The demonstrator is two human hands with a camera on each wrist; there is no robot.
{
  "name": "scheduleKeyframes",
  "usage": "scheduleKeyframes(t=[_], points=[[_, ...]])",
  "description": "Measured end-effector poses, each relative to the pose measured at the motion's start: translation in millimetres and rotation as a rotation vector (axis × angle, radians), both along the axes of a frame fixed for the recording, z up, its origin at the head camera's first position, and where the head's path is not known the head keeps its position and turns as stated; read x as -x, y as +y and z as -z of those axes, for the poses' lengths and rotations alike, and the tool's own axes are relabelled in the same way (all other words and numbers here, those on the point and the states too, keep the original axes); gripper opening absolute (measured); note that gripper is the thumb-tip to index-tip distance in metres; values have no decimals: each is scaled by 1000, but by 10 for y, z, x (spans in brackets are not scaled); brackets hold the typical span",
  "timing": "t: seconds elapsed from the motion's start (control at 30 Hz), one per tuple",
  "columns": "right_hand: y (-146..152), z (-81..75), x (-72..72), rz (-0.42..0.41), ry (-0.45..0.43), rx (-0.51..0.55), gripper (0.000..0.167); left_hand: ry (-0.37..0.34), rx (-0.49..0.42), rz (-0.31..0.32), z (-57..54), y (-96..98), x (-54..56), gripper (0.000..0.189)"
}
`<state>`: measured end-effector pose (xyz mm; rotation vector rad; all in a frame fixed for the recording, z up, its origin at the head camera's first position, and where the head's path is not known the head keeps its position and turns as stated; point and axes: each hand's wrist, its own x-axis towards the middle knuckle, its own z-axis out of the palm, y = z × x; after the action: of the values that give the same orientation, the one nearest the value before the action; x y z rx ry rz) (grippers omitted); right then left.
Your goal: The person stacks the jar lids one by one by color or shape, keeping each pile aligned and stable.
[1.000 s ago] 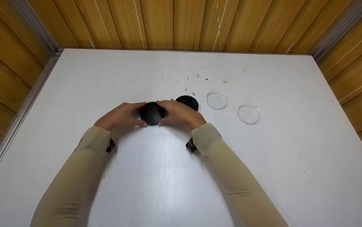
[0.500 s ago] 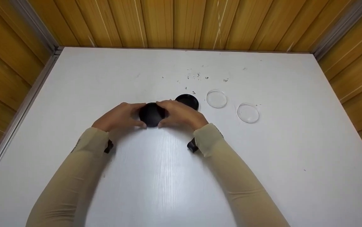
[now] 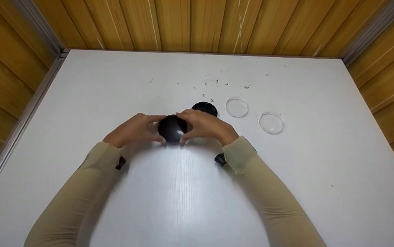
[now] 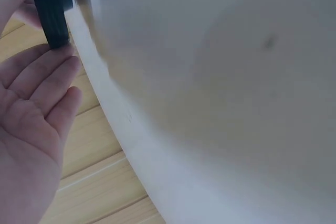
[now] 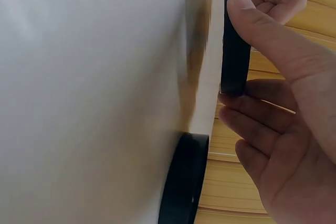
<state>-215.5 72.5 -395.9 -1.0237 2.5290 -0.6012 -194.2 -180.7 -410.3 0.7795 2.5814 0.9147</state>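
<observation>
A black round lid (image 3: 172, 129) with a shallow rim is held up between both hands in the head view, a bright reflection on its top. My left hand (image 3: 136, 130) pinches its left edge between thumb and fingers, and my right hand (image 3: 208, 127) does the same on the right. From the right wrist camera, the lid (image 5: 235, 51) appears edge-on, raised off the table, with the thumb on its side. In the left wrist view, part of the lid (image 4: 52, 11) shows at the fingertips. A second black round dish (image 3: 205, 108) lies behind my right hand, partly hidden.
Two clear shallow round dishes (image 3: 237, 107) (image 3: 271, 123) lie to the right on the white table (image 3: 306, 161). Small dark specks (image 3: 217, 81) are scattered toward the back. Wood-panelled walls (image 3: 190, 25) stand behind and at both sides.
Both hands have shifted a little to the right and nearer the body with the black lid. A bright reflection now shows on the lid. The other dishes stay in place.
</observation>
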Motion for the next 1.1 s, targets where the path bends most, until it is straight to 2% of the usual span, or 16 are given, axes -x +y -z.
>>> scheduleKeyframes(t=[0.2, 0.43, 0.8, 1.1], points=[[145, -54, -68, -25, 61, -24, 88, 50, -5, 11, -26, 131, -54, 72], [346, -75, -151, -46, 93, 22, 88, 102, 20, 43, -56, 324, -96, 72], [591, -24, -246, -54, 95, 22, 91, 123, 82, 74, -30, 565, -162, 76], [742, 9, -270, -50, 76, 19, 90, 120, 95, 110, -24, 736, -162, 76]])
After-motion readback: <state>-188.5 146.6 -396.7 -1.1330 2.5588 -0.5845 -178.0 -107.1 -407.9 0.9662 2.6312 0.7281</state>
